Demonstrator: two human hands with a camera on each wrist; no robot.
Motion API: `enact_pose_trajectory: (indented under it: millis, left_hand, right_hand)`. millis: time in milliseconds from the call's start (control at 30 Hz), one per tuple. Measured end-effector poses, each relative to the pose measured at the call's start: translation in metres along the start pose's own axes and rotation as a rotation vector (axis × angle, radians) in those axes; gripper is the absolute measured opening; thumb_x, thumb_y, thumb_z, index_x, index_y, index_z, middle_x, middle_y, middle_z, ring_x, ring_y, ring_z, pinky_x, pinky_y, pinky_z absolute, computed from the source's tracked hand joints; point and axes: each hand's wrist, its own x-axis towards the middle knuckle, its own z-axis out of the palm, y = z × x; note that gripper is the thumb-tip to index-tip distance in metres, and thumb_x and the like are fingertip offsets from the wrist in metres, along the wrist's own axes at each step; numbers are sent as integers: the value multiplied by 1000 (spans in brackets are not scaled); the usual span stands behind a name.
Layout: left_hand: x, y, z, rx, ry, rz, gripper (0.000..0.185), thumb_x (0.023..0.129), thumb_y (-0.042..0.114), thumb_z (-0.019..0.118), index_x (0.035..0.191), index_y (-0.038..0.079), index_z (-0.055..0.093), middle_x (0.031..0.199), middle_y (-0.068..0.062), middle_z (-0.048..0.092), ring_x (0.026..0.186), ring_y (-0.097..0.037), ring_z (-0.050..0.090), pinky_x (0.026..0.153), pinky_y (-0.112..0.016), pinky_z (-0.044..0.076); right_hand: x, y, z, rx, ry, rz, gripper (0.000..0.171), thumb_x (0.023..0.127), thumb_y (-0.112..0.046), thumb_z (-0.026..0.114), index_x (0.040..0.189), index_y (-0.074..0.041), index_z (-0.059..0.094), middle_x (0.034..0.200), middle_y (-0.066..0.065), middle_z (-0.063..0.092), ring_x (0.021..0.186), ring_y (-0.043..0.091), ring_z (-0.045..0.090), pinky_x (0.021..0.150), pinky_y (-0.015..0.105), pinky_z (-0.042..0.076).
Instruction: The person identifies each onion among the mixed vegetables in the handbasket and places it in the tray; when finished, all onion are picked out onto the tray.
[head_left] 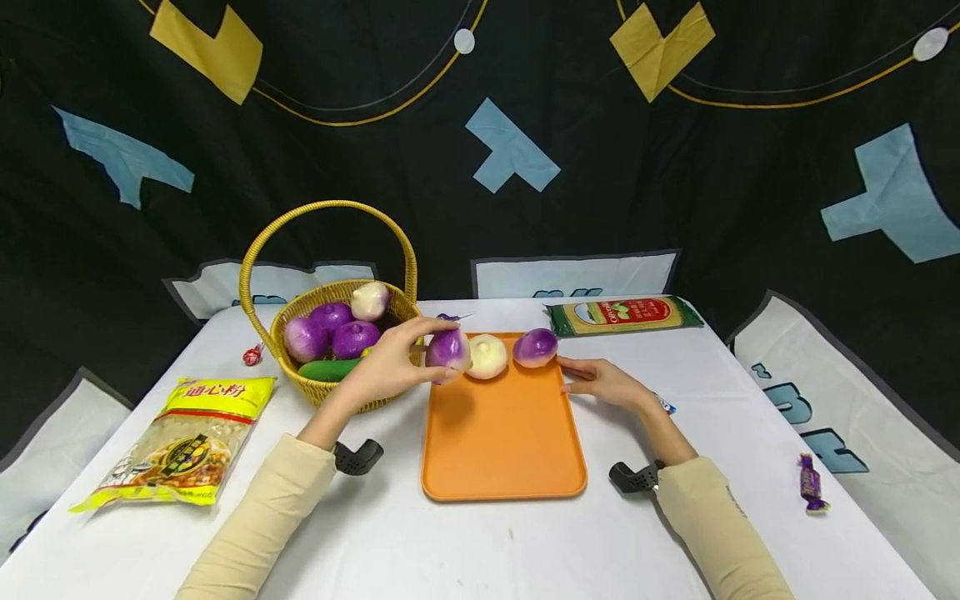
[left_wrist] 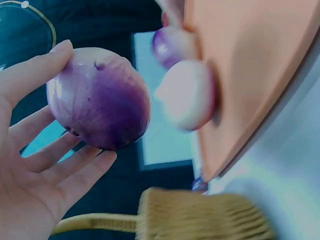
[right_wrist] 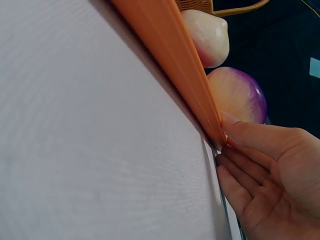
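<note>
The left hand [head_left: 386, 367] held a purple onion [head_left: 447, 348] in curled fingers [left_wrist: 75, 170] just over the far left corner of the orange tray [head_left: 501, 442]. The right hand [head_left: 603, 382] lay flat, fingers straight, against the tray's right rim. Two more onions [head_left: 487, 356] sat just beside the held one, so a careless set-down could have knocked them rolling off the far edge. The basket [head_left: 330, 387] stood just beside the left hand.
</note>
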Motion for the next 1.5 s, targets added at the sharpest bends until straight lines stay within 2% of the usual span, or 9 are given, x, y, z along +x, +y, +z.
enact_pose_trajectory:
  millis: [133, 267, 467, 600, 733, 933, 1133, 1367, 1500]
  left_hand:
    - [-1, -7, 22, -4, -31, -2, 59, 77, 20, 83, 129, 9, 59, 124, -8, 60, 111, -23, 56, 93, -42, 50]
    - [-3, -14, 36, 33, -50, -25, 60, 75, 16, 83, 129, 7, 59, 127, -11, 59, 116, -28, 54, 98, -45, 47]
    - [-5, -25, 47, 101, -62, -25, 60, 74, 19, 84, 128, 8, 59, 126, -11, 60, 117, -29, 54, 100, -45, 43]
    - [-5, -29, 51, 87, -84, -32, 62, 75, 21, 84, 130, 9, 58, 125, -12, 60, 115, -28, 54, 100, -44, 44]
    - [-6, -30, 52, 86, -106, -41, 67, 76, 26, 83, 134, 9, 55, 132, -13, 57, 119, -30, 52, 103, -46, 41]
    - [-6, -17, 39, 130, -107, -6, 67, 79, 23, 81, 137, 7, 52, 140, -14, 51, 132, -35, 42, 110, -51, 31]
    - [-6, -1, 17, 103, -63, 5, 64, 80, 24, 80, 137, 9, 54, 140, -9, 51, 135, -30, 39, 110, -49, 30]
    - [-12, -2, -8, 72, 19, -3, 61, 81, 30, 79, 135, 15, 55, 138, -5, 53, 127, -27, 47, 103, -46, 42]
    - [-17, -6, -24, 55, 42, -8, 61, 82, 27, 79, 135, 11, 55, 137, -8, 53, 125, -30, 49, 100, -48, 44]
  right_hand:
    - [0, 0, 1, 13, -5, -7, 59, 93, -13, 64, 144, 1, 39, 148, 20, 36, 135, 35, 37, 111, 44, 28]
    - [0, 0, 2, 6, -6, -13, 59, 93, -12, 63, 144, 3, 38, 148, 22, 36, 135, 36, 37, 111, 45, 28]
    - [-1, -1, 3, -14, -2, -5, 59, 94, -15, 63, 144, 1, 39, 148, 20, 37, 135, 35, 37, 111, 46, 27]
    - [-2, -2, 1, -14, 3, -5, 59, 94, -15, 64, 144, 1, 39, 148, 21, 37, 135, 36, 36, 111, 46, 27]
    - [-3, -1, 0, -15, -3, -7, 59, 94, -15, 64, 144, 2, 38, 148, 21, 36, 135, 36, 36, 111, 46, 27]
    - [-2, -3, 0, -1, -9, -8, 59, 94, -14, 63, 144, 2, 38, 148, 21, 36, 135, 35, 36, 111, 46, 27]
    - [0, -2, -1, -7, -6, -21, 59, 94, -15, 64, 144, 3, 38, 147, 21, 37, 135, 36, 37, 111, 46, 27]
    - [0, -4, -2, 9, 1, -9, 59, 93, -15, 64, 144, 2, 39, 148, 20, 36, 135, 35, 36, 111, 45, 27]
    - [-1, -2, 0, -12, -8, 1, 59, 94, -16, 63, 145, 1, 38, 148, 20, 36, 135, 35, 37, 111, 45, 28]
